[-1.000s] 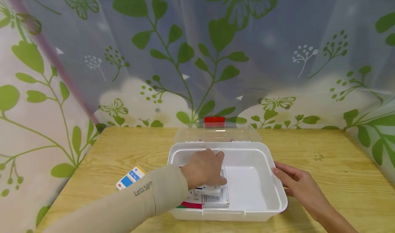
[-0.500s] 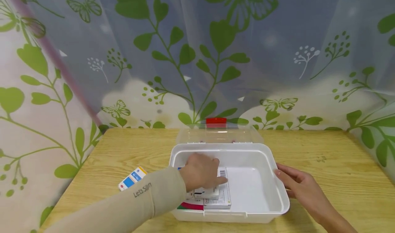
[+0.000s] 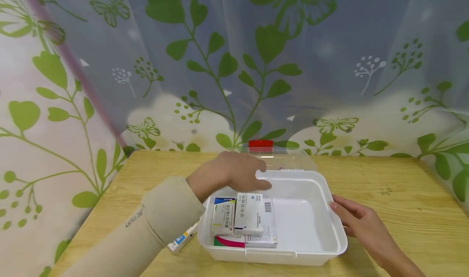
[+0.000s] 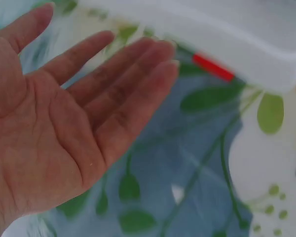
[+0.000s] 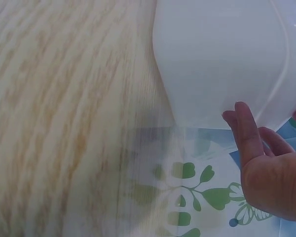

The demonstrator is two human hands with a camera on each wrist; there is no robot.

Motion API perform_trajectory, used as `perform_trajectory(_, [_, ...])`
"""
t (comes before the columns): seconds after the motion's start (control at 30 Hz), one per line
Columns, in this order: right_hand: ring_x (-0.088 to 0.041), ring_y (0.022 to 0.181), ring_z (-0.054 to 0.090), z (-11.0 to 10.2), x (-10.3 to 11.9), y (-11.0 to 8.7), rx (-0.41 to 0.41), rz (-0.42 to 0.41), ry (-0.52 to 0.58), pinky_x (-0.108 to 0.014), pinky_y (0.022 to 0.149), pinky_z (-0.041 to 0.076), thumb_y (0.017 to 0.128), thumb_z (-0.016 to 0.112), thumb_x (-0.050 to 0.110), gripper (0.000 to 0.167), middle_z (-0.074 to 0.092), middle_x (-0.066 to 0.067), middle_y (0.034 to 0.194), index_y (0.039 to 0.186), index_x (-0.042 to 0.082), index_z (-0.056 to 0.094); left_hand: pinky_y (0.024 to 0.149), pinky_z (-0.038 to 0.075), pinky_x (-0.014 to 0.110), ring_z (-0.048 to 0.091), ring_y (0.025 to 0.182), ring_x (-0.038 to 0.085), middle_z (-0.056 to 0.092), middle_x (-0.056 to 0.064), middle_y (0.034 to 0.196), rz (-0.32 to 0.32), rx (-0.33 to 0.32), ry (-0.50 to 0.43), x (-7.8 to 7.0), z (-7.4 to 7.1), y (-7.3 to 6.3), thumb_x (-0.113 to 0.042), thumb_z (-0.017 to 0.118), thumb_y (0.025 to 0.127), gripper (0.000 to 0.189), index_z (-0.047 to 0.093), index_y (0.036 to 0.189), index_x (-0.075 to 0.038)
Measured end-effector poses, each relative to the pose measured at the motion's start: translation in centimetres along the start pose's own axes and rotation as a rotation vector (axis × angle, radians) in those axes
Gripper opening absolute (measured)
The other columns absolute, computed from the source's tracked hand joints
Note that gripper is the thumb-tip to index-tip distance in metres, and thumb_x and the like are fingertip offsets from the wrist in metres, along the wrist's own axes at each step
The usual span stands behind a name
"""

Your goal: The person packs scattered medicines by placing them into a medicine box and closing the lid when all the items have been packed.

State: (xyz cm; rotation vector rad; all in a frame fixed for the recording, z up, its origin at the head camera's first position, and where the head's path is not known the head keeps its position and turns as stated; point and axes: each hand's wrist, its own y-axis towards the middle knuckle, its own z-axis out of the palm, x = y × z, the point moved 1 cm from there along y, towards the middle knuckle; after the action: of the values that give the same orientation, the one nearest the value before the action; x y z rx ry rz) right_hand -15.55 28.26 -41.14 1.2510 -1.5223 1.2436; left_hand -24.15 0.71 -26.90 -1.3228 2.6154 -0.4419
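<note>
My left hand (image 3: 242,172), fingers loosely spread and holding nothing, is over the back left of a white plastic storage box (image 3: 289,258); the left wrist view shows its bare palm (image 4: 44,143). Two medicine boxes lie side by side in the left part of the storage box: a blue-and-green-marked one (image 3: 223,218) and a white one (image 3: 249,216). Beneath them show a red-and-green-striped carton (image 3: 230,242) and another white carton (image 3: 270,232). My right hand (image 3: 362,226) touches the storage box's right side, thumb at the rim, extended fingers (image 5: 246,131) along the outer wall.
A small blue-and-white medicine box (image 3: 183,239) lies on the wooden table (image 3: 395,187) left of the storage box, partly hidden by my left sleeve (image 3: 172,212). The clear lid (image 3: 289,157) with its red latch (image 3: 261,143) stands open behind, near the leaf-patterned curtain (image 3: 315,81).
My left hand has let go of the white medicine box and risen back and up out of the storage box, uncovering the boxes inside. The right hand stays at the side.
</note>
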Motion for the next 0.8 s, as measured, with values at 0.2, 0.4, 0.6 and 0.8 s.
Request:
perform_trajectory(0.2, [-0.018, 0.095, 0.067, 0.1, 0.0, 0.2, 0.003, 0.004, -0.006, -0.032, 0.077, 0.056, 0.097, 0.054, 0.039, 0.064, 0.052, -0.018, 0.133, 0.145, 0.0, 0.037, 0.091, 0.045, 0.048, 0.054, 0.116, 0.023, 0.056, 0.001, 0.131, -0.047, -0.179, -0.162, 5.4, -2.8, -3.0, -0.048, 0.048, 0.097, 0.049, 0.052, 0.137, -0.02])
perform_trajectory(0.4, [-0.019, 0.096, 0.067, -0.3, 0.0, 0.1, 0.013, 0.037, -0.019, -0.034, 0.077, 0.056, 0.097, 0.054, 0.043, 0.068, 0.051, -0.018, 0.135, 0.147, 0.001, 0.034, 0.093, 0.044, 0.053, 0.054, 0.116, 0.033, 0.056, 0.015, 0.13, -0.211, -0.234, -0.258, 10.7, -0.5, -4.8, -0.042, 0.049, 0.098, 0.052, 0.049, 0.137, -0.009])
perform_trajectory(0.6, [-0.018, 0.096, 0.066, -0.4, 0.0, 0.0, 0.015, 0.106, -0.026, -0.035, 0.078, 0.056, 0.095, 0.054, 0.047, 0.074, 0.049, -0.016, 0.137, 0.148, 0.002, 0.03, 0.097, 0.039, 0.058, 0.046, 0.122, 0.042, 0.048, 0.021, 0.138, -0.324, -0.101, -0.285, 13.9, 5.0, -5.2, -0.041, 0.05, 0.097, 0.059, 0.044, 0.14, -0.001])
perform_trajectory(0.8, [-0.018, 0.093, 0.067, 0.2, 0.0, 0.2, 0.007, 0.104, -0.024, -0.035, 0.076, 0.056, 0.096, 0.054, 0.044, 0.071, 0.054, -0.015, 0.133, 0.148, 0.001, 0.031, 0.085, 0.046, 0.058, 0.053, 0.112, 0.044, 0.052, 0.026, 0.13, -0.483, -0.056, -0.276, 15.2, 9.8, -6.7, -0.047, 0.05, 0.096, 0.066, 0.044, 0.138, 0.003])
